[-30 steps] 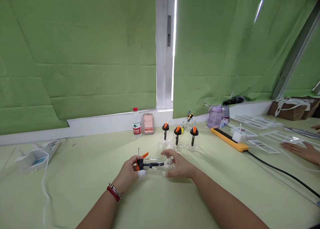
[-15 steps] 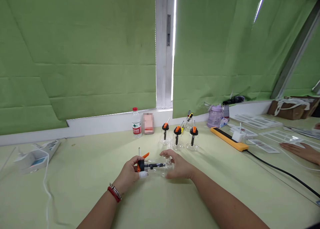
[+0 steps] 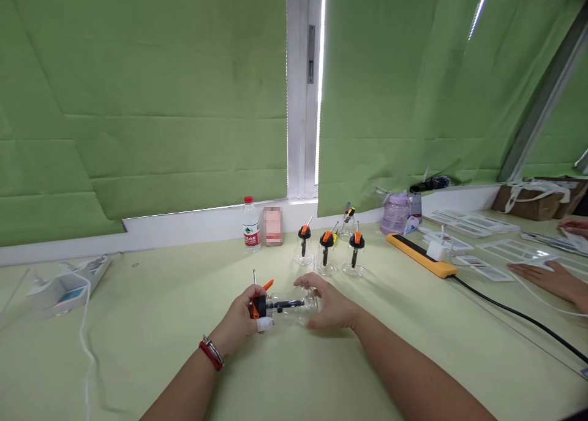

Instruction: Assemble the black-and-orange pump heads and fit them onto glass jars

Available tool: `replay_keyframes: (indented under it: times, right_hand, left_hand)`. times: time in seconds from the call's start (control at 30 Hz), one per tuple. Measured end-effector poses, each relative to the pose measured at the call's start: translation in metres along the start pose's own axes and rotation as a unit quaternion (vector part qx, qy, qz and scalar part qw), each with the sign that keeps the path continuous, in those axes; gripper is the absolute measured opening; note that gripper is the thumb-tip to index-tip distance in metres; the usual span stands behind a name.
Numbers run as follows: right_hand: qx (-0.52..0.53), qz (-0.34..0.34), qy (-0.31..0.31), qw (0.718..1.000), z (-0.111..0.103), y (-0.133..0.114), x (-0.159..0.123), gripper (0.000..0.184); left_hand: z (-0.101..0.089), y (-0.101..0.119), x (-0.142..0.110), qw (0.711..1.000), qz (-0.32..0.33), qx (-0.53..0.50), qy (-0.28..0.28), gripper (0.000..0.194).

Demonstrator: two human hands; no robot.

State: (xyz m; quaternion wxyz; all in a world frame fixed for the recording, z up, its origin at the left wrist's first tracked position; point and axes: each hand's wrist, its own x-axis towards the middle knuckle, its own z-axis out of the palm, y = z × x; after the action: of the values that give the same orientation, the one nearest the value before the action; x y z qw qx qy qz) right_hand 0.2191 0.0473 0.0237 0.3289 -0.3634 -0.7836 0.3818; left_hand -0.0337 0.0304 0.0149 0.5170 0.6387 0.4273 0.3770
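Transparent, waisted bottle of glass or clear plastic (image 3: 291,303) lies sideways between your hands in the head view, black-and-orange cap (image 3: 260,307) left, base right; you can't tell if it touches the pale green table (image 3: 285,372). Your left hand (image 3: 242,314) is curled closed on the cap; your right hand (image 3: 334,307) holds the base in a wide C. A light, steady cradle on the base should suit, as smooth walls may slip; best leave the orange lever (image 3: 267,285) free. Your forearms angle inward from the near side.
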Motion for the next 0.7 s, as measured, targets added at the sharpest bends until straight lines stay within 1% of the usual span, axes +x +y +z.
replay_keyframes:
  times: [0.13, 0.27, 0.43, 0.5, 0.7]
  right_hand:
    - [0.004, -0.011, -0.003, 1.0, 0.0, 0.003, 0.001, 0.073]
    - [0.003, -0.019, -0.005, 1.0, 0.0, 0.006, 0.001, 0.074]
    - [-0.005, -0.033, -0.007, 0.999, 0.001, 0.004, 0.001, 0.074]
    - [-0.011, -0.042, -0.005, 0.999, 0.001, 0.003, 0.001, 0.075]
    - [-0.032, -0.046, 0.003, 0.998, 0.001, 0.0, 0.001, 0.076]
  left_hand:
    - [0.003, 0.007, -0.004, 0.999, -0.007, -0.01, -0.033, 0.04]
    - [0.002, 0.005, -0.004, 0.999, -0.002, 0.003, -0.046, 0.04]
    - [-0.001, 0.0, -0.004, 0.998, -0.005, 0.056, -0.027, 0.049]
    - [-0.002, -0.001, -0.003, 0.997, -0.001, 0.075, -0.023, 0.05]
    - [-0.003, -0.004, -0.001, 0.996, 0.009, 0.082, -0.014, 0.056]
